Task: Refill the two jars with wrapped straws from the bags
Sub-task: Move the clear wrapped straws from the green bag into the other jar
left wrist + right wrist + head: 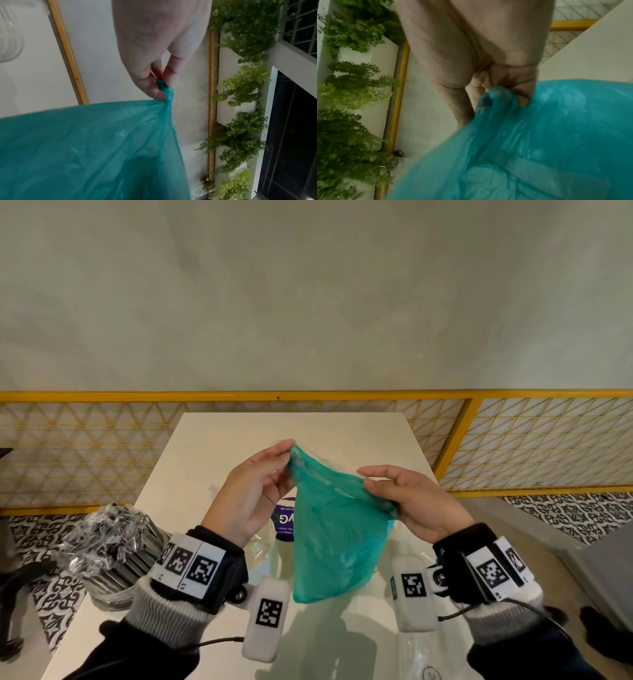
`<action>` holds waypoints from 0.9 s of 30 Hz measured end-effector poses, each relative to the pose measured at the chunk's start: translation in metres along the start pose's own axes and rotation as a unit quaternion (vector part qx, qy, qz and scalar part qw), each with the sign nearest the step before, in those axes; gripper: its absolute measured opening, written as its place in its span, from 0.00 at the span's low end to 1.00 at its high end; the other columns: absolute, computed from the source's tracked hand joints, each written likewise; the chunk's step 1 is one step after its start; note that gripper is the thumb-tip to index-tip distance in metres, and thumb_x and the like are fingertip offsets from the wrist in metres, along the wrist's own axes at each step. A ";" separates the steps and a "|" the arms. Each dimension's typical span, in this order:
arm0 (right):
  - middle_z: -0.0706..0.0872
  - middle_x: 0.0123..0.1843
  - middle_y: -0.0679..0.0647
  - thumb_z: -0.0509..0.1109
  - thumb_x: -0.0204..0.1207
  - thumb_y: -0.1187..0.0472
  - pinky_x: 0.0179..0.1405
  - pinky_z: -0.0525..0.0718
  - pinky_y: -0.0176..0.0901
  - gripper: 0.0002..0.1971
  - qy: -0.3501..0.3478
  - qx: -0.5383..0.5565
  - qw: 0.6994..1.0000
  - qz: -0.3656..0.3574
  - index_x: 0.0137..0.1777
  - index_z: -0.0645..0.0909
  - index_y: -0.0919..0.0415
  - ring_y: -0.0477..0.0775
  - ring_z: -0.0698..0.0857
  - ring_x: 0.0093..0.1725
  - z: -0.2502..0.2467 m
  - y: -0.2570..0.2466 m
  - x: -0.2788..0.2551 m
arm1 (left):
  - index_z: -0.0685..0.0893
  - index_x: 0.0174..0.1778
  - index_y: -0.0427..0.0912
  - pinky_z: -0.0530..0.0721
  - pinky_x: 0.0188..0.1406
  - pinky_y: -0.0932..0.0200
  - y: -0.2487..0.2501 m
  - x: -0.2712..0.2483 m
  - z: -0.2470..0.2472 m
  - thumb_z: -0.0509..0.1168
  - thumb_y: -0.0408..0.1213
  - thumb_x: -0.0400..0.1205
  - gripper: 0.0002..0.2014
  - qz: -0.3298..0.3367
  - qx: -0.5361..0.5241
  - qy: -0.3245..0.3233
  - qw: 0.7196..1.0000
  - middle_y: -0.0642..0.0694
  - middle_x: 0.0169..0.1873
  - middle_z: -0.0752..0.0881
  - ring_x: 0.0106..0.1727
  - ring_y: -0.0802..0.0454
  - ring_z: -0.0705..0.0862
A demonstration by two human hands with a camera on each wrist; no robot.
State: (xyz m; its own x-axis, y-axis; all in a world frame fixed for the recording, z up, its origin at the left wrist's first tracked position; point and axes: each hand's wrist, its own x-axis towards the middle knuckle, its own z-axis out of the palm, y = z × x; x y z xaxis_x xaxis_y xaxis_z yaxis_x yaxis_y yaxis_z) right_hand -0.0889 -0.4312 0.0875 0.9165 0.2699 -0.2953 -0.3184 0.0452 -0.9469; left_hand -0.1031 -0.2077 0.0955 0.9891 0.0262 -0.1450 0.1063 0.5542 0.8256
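A thin teal plastic bag (337,539) hangs in the air over the white table (212,440), held up by both hands at its top corners. My left hand (260,481) pinches the far left corner (165,89) between thumb and fingertips. My right hand (404,501) grips the right corner (496,97), with bag film bunched in its curled fingers. The bag (85,148) looks limp, and I see no straws through it. A jar (116,559) crammed with dark wrapped straws in clear crinkled film stands at the table's left edge, beside my left wrist.
A clear plastic bag with a purple round label (284,522) lies on the table behind the teal bag. A yellow lattice railing (239,397) runs behind the table. A patterned tile floor lies on both sides. Green plants (240,81) hang on a wall.
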 end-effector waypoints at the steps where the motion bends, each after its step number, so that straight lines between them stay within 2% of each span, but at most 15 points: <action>1: 0.85 0.37 0.55 0.73 0.69 0.61 0.33 0.75 0.36 0.09 0.015 0.005 1.000 -0.005 0.49 0.84 0.56 0.50 0.76 0.34 -0.001 0.000 0.001 | 0.85 0.47 0.38 0.88 0.34 0.64 -0.002 0.000 0.000 0.57 0.25 0.82 0.11 -0.012 0.005 -0.001 1.000 0.47 0.34 0.89 0.34 0.56 0.87; 4: 0.82 0.31 0.51 0.70 0.72 0.64 0.25 0.80 0.33 0.04 0.042 0.100 0.994 -0.020 0.45 0.79 0.57 0.45 0.77 0.25 -0.007 0.001 0.005 | 0.84 0.43 0.38 0.86 0.30 0.64 -0.005 -0.001 -0.001 0.58 0.26 0.82 0.09 -0.044 0.045 -0.014 0.998 0.47 0.29 0.86 0.29 0.55 0.85; 6: 0.83 0.38 0.55 0.67 0.75 0.63 0.30 0.86 0.37 0.01 0.027 0.183 0.982 -0.034 0.43 0.78 0.57 0.50 0.84 0.34 -0.015 0.000 0.008 | 0.82 0.38 0.38 0.85 0.28 0.63 -0.007 -0.002 -0.002 0.64 0.27 0.79 0.06 -0.060 0.106 -0.032 0.992 0.46 0.26 0.84 0.27 0.54 0.84; 8: 0.82 0.43 0.58 0.64 0.78 0.62 0.37 0.89 0.42 0.05 0.017 0.246 0.968 -0.057 0.40 0.78 0.57 0.55 0.86 0.41 -0.020 -0.004 0.008 | 0.79 0.29 0.40 0.83 0.26 0.63 -0.009 -0.003 -0.003 0.68 0.28 0.76 0.10 -0.063 0.146 -0.040 0.986 0.46 0.23 0.81 0.25 0.53 0.82; 10: 0.84 0.40 0.58 0.62 0.81 0.61 0.38 0.90 0.45 0.09 0.029 0.273 0.959 -0.066 0.39 0.77 0.57 0.55 0.88 0.39 -0.021 -0.008 0.005 | 0.75 0.25 0.42 0.78 0.24 0.63 -0.011 -0.003 -0.004 0.69 0.28 0.75 0.15 -0.064 0.163 -0.034 0.984 0.48 0.20 0.79 0.24 0.54 0.78; 12: 0.85 0.36 0.57 0.60 0.82 0.60 0.36 0.90 0.44 0.07 0.039 0.264 0.961 -0.067 0.42 0.76 0.58 0.54 0.89 0.36 -0.020 -0.011 0.002 | 0.74 0.25 0.43 0.75 0.25 0.62 -0.012 -0.003 -0.003 0.71 0.30 0.73 0.14 -0.064 0.165 -0.036 0.984 0.48 0.20 0.77 0.25 0.53 0.76; 13: 0.85 0.37 0.56 0.62 0.81 0.60 0.35 0.90 0.43 0.04 0.042 0.243 0.967 -0.067 0.47 0.77 0.58 0.53 0.89 0.36 -0.020 -0.012 0.002 | 0.74 0.25 0.44 0.74 0.25 0.61 -0.011 -0.002 -0.003 0.71 0.31 0.72 0.14 -0.064 0.158 -0.035 0.985 0.47 0.22 0.77 0.26 0.52 0.76; 14: 0.85 0.38 0.54 0.65 0.78 0.59 0.36 0.89 0.43 0.07 0.043 0.206 0.975 -0.068 0.54 0.78 0.58 0.52 0.88 0.37 -0.020 -0.011 0.002 | 0.74 0.26 0.44 0.75 0.26 0.60 -0.011 -0.001 -0.004 0.71 0.32 0.73 0.14 -0.065 0.146 -0.031 0.987 0.47 0.24 0.76 0.27 0.51 0.76; 16: 0.83 0.42 0.53 0.76 0.68 0.58 0.40 0.86 0.44 0.21 0.028 0.077 0.994 -0.073 0.62 0.78 0.52 0.51 0.85 0.41 -0.021 -0.008 0.001 | 0.74 0.27 0.44 0.76 0.28 0.58 -0.009 0.001 -0.004 0.68 0.31 0.77 0.14 -0.069 0.118 -0.012 0.991 0.46 0.25 0.77 0.27 0.51 0.78; 19: 0.78 0.49 0.52 0.85 0.54 0.54 0.39 0.78 0.42 0.24 0.030 -0.134 0.986 -0.094 0.51 0.85 0.44 0.53 0.79 0.43 -0.018 -0.008 -0.003 | 0.74 0.22 0.45 0.77 0.25 0.58 -0.007 0.003 -0.002 0.65 0.29 0.80 0.19 -0.068 0.104 0.010 0.992 0.48 0.20 0.78 0.24 0.51 0.77; 21: 0.81 0.52 0.53 0.83 0.51 0.48 0.39 0.78 0.46 0.20 0.022 -0.205 0.972 -0.115 0.47 0.88 0.44 0.57 0.79 0.41 -0.014 -0.008 -0.005 | 0.74 0.15 0.47 0.76 0.20 0.62 -0.006 0.003 -0.001 0.62 0.29 0.80 0.24 -0.068 0.112 0.011 0.991 0.49 0.18 0.74 0.21 0.52 0.75; 23: 0.86 0.53 0.52 0.82 0.55 0.47 0.46 0.82 0.54 0.17 0.020 -0.244 0.959 -0.141 0.46 0.89 0.44 0.63 0.81 0.43 -0.011 -0.010 -0.007 | 0.75 0.13 0.46 0.75 0.23 0.60 -0.005 0.001 0.000 0.60 0.30 0.81 0.26 -0.081 0.112 0.014 0.990 0.49 0.17 0.74 0.20 0.53 0.74; 24: 0.88 0.52 0.50 0.82 0.57 0.48 0.48 0.81 0.51 0.15 0.025 -0.258 0.954 -0.151 0.45 0.90 0.44 0.58 0.82 0.44 -0.010 -0.012 -0.007 | 0.76 0.14 0.46 0.75 0.24 0.59 -0.004 0.001 0.000 0.60 0.31 0.81 0.25 -0.090 0.109 0.018 0.990 0.49 0.16 0.75 0.20 0.52 0.74; 26: 0.87 0.50 0.47 0.82 0.60 0.52 0.46 0.77 0.36 0.12 0.027 -0.293 0.941 -0.166 0.45 0.90 0.44 0.41 0.81 0.44 -0.011 -0.014 -0.008 | 0.75 0.21 0.44 0.73 0.23 0.59 -0.003 -0.001 0.000 0.62 0.32 0.80 0.18 -0.106 0.111 0.031 0.988 0.48 0.18 0.75 0.21 0.51 0.74; 27: 0.86 0.50 0.47 0.82 0.60 0.52 0.45 0.75 0.31 0.13 0.021 -0.310 0.934 -0.174 0.45 0.90 0.44 0.37 0.80 0.45 -0.011 -0.015 -0.008 | 0.73 0.24 0.44 0.71 0.21 0.60 -0.003 -0.001 0.000 0.62 0.32 0.79 0.17 -0.108 0.120 0.038 0.986 0.48 0.19 0.74 0.21 0.52 0.73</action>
State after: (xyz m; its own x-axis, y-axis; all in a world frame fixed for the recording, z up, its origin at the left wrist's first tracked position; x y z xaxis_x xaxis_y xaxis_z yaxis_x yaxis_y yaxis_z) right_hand -0.0891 -0.4446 0.1026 0.9513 0.3040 0.0511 0.1897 -0.4468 -0.8743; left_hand -0.1048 -0.2092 0.0929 0.9315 -0.0039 -0.3637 0.3431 0.3413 0.8751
